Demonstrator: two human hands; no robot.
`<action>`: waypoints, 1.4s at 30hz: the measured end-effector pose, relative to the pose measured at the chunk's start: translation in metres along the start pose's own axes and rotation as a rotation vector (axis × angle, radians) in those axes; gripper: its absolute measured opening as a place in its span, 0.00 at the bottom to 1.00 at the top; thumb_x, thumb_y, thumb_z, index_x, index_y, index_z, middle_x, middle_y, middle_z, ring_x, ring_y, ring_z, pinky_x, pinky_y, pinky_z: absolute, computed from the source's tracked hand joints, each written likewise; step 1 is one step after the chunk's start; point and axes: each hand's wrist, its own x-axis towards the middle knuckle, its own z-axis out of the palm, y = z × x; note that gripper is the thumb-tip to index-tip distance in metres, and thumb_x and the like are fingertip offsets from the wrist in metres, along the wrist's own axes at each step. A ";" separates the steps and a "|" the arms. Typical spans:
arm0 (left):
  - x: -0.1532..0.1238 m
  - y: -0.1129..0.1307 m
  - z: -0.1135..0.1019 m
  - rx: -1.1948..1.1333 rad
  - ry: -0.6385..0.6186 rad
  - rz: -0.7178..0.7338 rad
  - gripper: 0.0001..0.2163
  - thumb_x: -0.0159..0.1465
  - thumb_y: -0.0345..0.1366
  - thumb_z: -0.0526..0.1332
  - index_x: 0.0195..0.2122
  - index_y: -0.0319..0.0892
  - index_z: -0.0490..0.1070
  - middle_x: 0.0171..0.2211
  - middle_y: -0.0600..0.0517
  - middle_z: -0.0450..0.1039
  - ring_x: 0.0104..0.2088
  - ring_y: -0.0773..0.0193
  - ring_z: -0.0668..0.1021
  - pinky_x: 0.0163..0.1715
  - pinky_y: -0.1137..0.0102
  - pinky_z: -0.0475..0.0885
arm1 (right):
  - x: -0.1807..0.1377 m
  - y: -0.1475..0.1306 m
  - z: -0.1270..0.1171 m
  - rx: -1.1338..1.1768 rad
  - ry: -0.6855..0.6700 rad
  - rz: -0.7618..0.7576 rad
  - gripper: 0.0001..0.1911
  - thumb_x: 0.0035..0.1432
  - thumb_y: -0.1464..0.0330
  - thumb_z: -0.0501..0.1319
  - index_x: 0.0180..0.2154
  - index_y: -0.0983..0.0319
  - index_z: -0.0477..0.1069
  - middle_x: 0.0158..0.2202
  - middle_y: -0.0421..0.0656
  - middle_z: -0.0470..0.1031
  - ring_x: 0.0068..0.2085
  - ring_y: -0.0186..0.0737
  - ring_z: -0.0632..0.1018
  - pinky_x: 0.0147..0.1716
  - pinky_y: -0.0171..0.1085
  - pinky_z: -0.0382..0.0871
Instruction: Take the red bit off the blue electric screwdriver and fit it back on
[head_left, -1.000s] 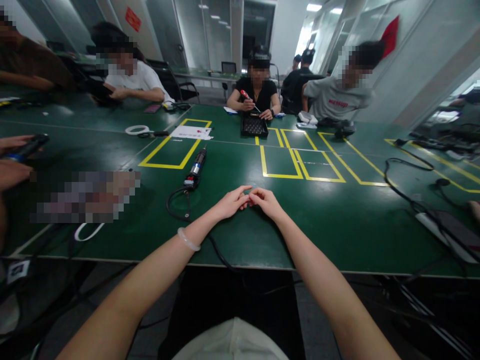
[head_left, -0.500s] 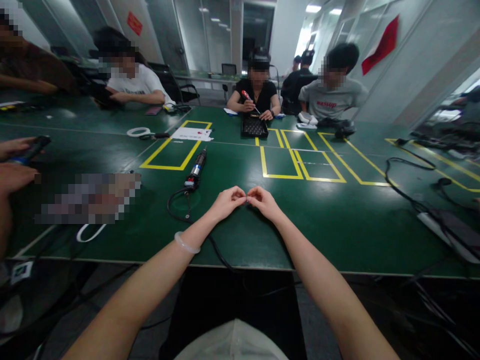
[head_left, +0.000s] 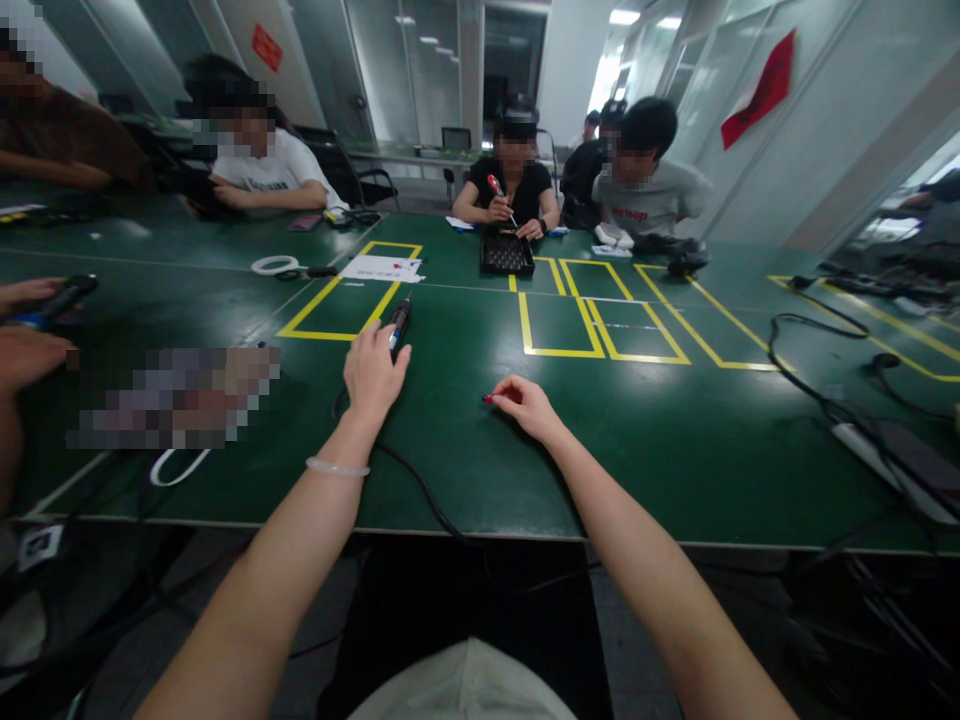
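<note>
My left hand [head_left: 375,370] is over the rear part of a pen-shaped power screwdriver [head_left: 401,318] that lies on the green table [head_left: 450,470]. Its thumb is apart from its fingers, on the tool's right side; the covered part of the tool is hidden, and I cannot tell how firmly the hand touches it. A cable [head_left: 420,480] runs from beneath this hand to the table's front edge. Farther right, my right hand [head_left: 525,405] pinches a small red piece with a dark end [head_left: 488,399] between thumb and fingertips, just above the table.
Yellow tape outlines [head_left: 562,352] mark the table. A white paper [head_left: 382,268] lies beyond the screwdriver. Across the table, a person works over a black tray [head_left: 508,254] with a red-handled screwdriver [head_left: 496,187]. Black cables [head_left: 795,375] lie at right; another person's hands [head_left: 37,335] hold a tool at left.
My left hand has parted from my right and moved left and forward over the power screwdriver. My right hand stays in place, and the red piece in it now shows.
</note>
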 end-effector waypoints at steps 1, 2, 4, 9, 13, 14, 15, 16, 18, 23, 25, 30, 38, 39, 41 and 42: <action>0.002 -0.009 -0.002 0.069 -0.040 -0.033 0.22 0.66 0.45 0.57 0.58 0.40 0.65 0.65 0.37 0.62 0.64 0.41 0.65 0.61 0.49 0.62 | 0.000 -0.001 0.000 -0.006 0.002 -0.004 0.11 0.55 0.60 0.64 0.34 0.61 0.70 0.27 0.38 0.71 0.28 0.35 0.69 0.29 0.34 0.61; 0.004 -0.016 -0.003 0.124 -0.115 -0.078 0.24 0.66 0.46 0.58 0.58 0.37 0.65 0.63 0.34 0.63 0.62 0.38 0.66 0.60 0.47 0.63 | 0.000 -0.001 0.000 -0.010 0.004 -0.008 0.10 0.55 0.60 0.64 0.34 0.61 0.70 0.27 0.38 0.71 0.27 0.35 0.69 0.29 0.34 0.61; 0.005 -0.025 -0.005 0.194 -0.299 -0.173 0.25 0.66 0.50 0.58 0.56 0.34 0.65 0.56 0.33 0.69 0.57 0.38 0.71 0.54 0.46 0.67 | -0.001 -0.003 0.000 -0.015 0.006 -0.013 0.10 0.55 0.61 0.64 0.33 0.60 0.70 0.27 0.38 0.71 0.27 0.35 0.68 0.29 0.35 0.61; 0.007 -0.025 -0.003 0.288 -0.381 -0.155 0.26 0.65 0.51 0.57 0.56 0.38 0.64 0.57 0.34 0.67 0.54 0.41 0.73 0.48 0.52 0.72 | -0.002 -0.004 0.000 -0.037 0.011 -0.012 0.09 0.56 0.61 0.64 0.33 0.60 0.70 0.26 0.38 0.70 0.27 0.35 0.68 0.29 0.35 0.60; 0.007 -0.018 -0.001 0.323 -0.397 -0.173 0.23 0.63 0.49 0.59 0.54 0.40 0.67 0.53 0.35 0.70 0.49 0.41 0.76 0.43 0.53 0.74 | -0.002 -0.006 0.001 -0.046 0.012 -0.014 0.09 0.56 0.61 0.63 0.32 0.60 0.70 0.26 0.37 0.70 0.27 0.35 0.68 0.29 0.35 0.60; 0.006 -0.016 0.000 0.325 -0.392 -0.176 0.23 0.63 0.49 0.58 0.53 0.40 0.68 0.52 0.35 0.70 0.48 0.42 0.77 0.42 0.53 0.74 | -0.002 -0.007 0.001 -0.048 0.012 -0.015 0.09 0.56 0.61 0.63 0.32 0.60 0.70 0.26 0.37 0.70 0.27 0.35 0.68 0.29 0.35 0.60; 0.005 -0.013 0.000 0.328 -0.384 -0.176 0.22 0.63 0.50 0.58 0.52 0.39 0.68 0.51 0.35 0.71 0.47 0.42 0.77 0.41 0.53 0.75 | -0.002 -0.007 0.002 -0.050 0.010 -0.017 0.09 0.56 0.61 0.63 0.32 0.60 0.70 0.26 0.37 0.69 0.27 0.35 0.67 0.29 0.35 0.60; 0.003 -0.010 -0.001 0.333 -0.376 -0.171 0.23 0.63 0.50 0.58 0.52 0.39 0.69 0.50 0.36 0.71 0.46 0.42 0.77 0.41 0.53 0.75 | -0.002 -0.008 0.002 -0.050 0.009 -0.019 0.09 0.56 0.61 0.63 0.32 0.60 0.69 0.26 0.37 0.69 0.27 0.35 0.67 0.29 0.35 0.60; -0.001 -0.003 -0.001 0.338 -0.371 -0.147 0.23 0.62 0.49 0.58 0.52 0.39 0.69 0.49 0.36 0.71 0.46 0.43 0.78 0.41 0.54 0.75 | -0.002 -0.008 0.002 -0.054 0.007 -0.024 0.09 0.56 0.61 0.63 0.31 0.60 0.69 0.26 0.37 0.69 0.27 0.34 0.67 0.29 0.35 0.60; -0.016 0.021 0.000 0.304 -0.403 -0.049 0.22 0.63 0.48 0.58 0.53 0.40 0.69 0.48 0.39 0.72 0.46 0.45 0.78 0.41 0.58 0.74 | -0.003 -0.007 0.003 -0.065 0.012 -0.042 0.10 0.56 0.61 0.63 0.31 0.61 0.69 0.25 0.37 0.67 0.26 0.34 0.66 0.29 0.35 0.59; -0.022 0.032 0.003 0.282 -0.420 -0.001 0.23 0.63 0.49 0.57 0.54 0.40 0.68 0.48 0.39 0.72 0.45 0.46 0.78 0.41 0.58 0.73 | -0.003 -0.007 0.003 -0.069 0.023 -0.046 0.10 0.56 0.61 0.63 0.31 0.60 0.69 0.25 0.37 0.67 0.26 0.34 0.66 0.29 0.35 0.60; -0.040 0.058 0.010 0.220 -0.436 0.138 0.25 0.64 0.47 0.59 0.58 0.41 0.65 0.52 0.39 0.70 0.49 0.47 0.76 0.43 0.61 0.72 | -0.002 -0.009 0.004 -0.099 0.081 -0.085 0.10 0.57 0.60 0.63 0.31 0.60 0.69 0.27 0.38 0.69 0.28 0.36 0.68 0.31 0.36 0.62; -0.058 0.082 0.011 0.193 -0.463 0.238 0.25 0.64 0.47 0.59 0.59 0.42 0.63 0.52 0.40 0.70 0.49 0.49 0.75 0.43 0.63 0.71 | -0.004 -0.009 0.008 -0.172 0.061 -0.168 0.07 0.59 0.64 0.63 0.32 0.60 0.68 0.31 0.40 0.69 0.30 0.36 0.69 0.34 0.37 0.64; -0.059 0.083 0.011 0.193 -0.464 0.242 0.24 0.64 0.46 0.59 0.59 0.42 0.63 0.52 0.40 0.70 0.49 0.50 0.75 0.43 0.63 0.71 | -0.004 -0.009 0.009 -0.183 0.043 -0.174 0.07 0.59 0.64 0.63 0.32 0.60 0.68 0.31 0.39 0.69 0.30 0.36 0.69 0.33 0.37 0.64; -0.061 0.084 0.011 0.186 -0.470 0.252 0.25 0.65 0.46 0.59 0.59 0.41 0.62 0.52 0.40 0.70 0.49 0.49 0.75 0.43 0.62 0.71 | -0.004 -0.008 0.011 -0.209 0.015 -0.188 0.05 0.58 0.66 0.63 0.32 0.60 0.68 0.31 0.39 0.68 0.30 0.36 0.69 0.34 0.36 0.63; -0.061 0.084 0.010 0.180 -0.471 0.252 0.25 0.65 0.47 0.59 0.59 0.41 0.62 0.52 0.40 0.70 0.49 0.49 0.75 0.43 0.62 0.71 | -0.004 -0.007 0.012 -0.222 0.007 -0.196 0.05 0.58 0.67 0.63 0.32 0.60 0.69 0.31 0.39 0.68 0.30 0.36 0.69 0.34 0.36 0.63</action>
